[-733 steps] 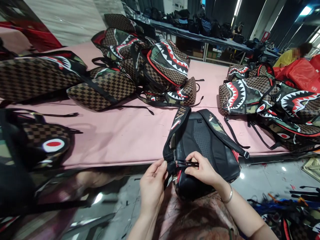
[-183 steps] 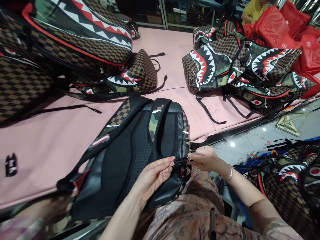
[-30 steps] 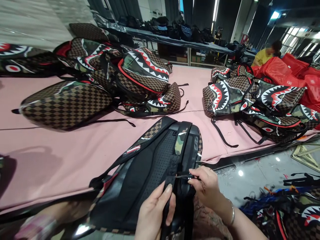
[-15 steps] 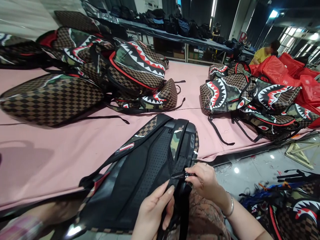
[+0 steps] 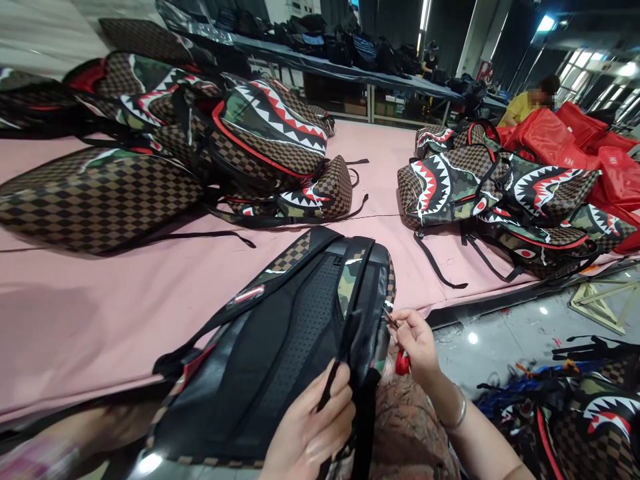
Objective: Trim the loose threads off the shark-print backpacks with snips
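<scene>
A backpack [image 5: 280, 347] lies with its black padded back up at the near edge of the table, its shoulder straps on top. My left hand [image 5: 320, 417] is closed round a black strap [image 5: 347, 333] over the lower right part of the backpack. Beside the backpack's right edge, my right hand [image 5: 413, 340] pinches a small pointed metal tool [image 5: 393, 320], with something red below the fingers. The tool's tip is close to the backpack's checkered side; whether it touches cannot be made out.
Checkered backpacks with shark mouths are piled on the pink table [image 5: 120, 293] at left and back right, near red bags [image 5: 545, 140]. More backpacks [image 5: 575, 413] lie low at right. Another person's arm [image 5: 100, 427] is at lower left. A person in yellow [image 5: 523, 107] is behind.
My left hand has closed more fully round the strap. My right hand has moved away from the strap, up and to the right, and the pointed tool and red part now show.
</scene>
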Motion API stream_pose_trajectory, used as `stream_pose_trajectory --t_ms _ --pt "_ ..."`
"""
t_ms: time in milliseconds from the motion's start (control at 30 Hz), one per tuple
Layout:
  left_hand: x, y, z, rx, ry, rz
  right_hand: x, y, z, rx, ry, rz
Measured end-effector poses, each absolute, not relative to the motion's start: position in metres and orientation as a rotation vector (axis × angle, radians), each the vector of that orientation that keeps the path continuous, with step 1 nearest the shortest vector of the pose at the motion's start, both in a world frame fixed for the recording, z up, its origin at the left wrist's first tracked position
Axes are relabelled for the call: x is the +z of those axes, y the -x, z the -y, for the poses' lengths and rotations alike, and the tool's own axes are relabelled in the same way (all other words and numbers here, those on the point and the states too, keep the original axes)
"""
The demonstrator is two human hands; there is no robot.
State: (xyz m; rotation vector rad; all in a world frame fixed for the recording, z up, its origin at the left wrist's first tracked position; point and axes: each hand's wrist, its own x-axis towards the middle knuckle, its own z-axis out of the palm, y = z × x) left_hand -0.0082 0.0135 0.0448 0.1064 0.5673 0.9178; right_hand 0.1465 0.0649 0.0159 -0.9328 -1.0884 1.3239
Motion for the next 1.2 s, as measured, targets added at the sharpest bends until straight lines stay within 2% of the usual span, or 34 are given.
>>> stream_pose_trajectory --t_ms 100,200,333,433,700,933,1033,1200 --pt "0.033 -0.001 -0.015 0.695 -0.067 -0.376 0.015 -0.138 -0.069 1.731 0.779 1.022" --pt "0.026 -0.01 -0.015 0.749 -0.176 -0.603 0.012 -0.128 -0.07 1.786 0.836 0.956" --pt "0.024 -0.003 -0.017 1.077 -0.513 -1.233 0.004 -0.122 -0.069 1.539 1.134 1.003" --pt "0.024 0.01 -0.02 1.088 -0.658 -1.551 0.003 -0.122 -0.066 1.35 1.26 1.189" --pt "0.027 0.017 -0.021 1.104 -0.584 -1.583 0.019 -0.144 -0.048 0.708 1.191 1.732" --pt "0.019 0.015 -0.023 1.101 -0.706 -1.668 0.014 -0.147 -0.05 0.498 1.173 1.954" --pt "0.017 0.02 -0.025 1.063 -0.726 -1.635 0.012 -0.146 -0.053 0.567 1.131 1.876" --pt "0.026 0.044 -0.03 1.008 -0.779 -1.555 0.002 -0.151 -0.056 0.984 1.031 1.496"
